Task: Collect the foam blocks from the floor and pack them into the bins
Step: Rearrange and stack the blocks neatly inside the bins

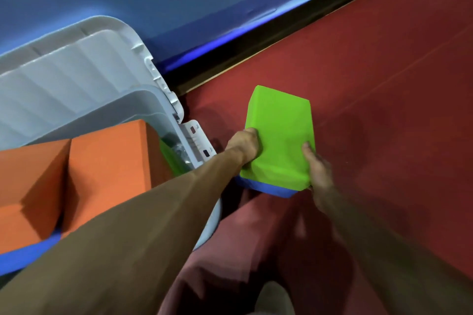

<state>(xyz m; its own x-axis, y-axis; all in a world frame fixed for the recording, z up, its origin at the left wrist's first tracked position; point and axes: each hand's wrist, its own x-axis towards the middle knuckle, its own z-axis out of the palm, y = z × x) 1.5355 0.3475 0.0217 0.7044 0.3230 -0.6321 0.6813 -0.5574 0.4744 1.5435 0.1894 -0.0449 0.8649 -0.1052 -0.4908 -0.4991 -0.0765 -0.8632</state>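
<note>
A bright green foam block is held above the red floor, just right of the grey bin. My left hand grips its left side and my right hand grips its right side. A blue block shows under the green one's near edge; whether it is held too I cannot tell. Inside the bin lie two orange foam blocks, a blue one at the near edge and a sliver of green one against the right wall.
The bin's grey lid stands open against a blue padded wall. A black strip runs between the wall and the red floor. My legs in reddish trousers are below the block.
</note>
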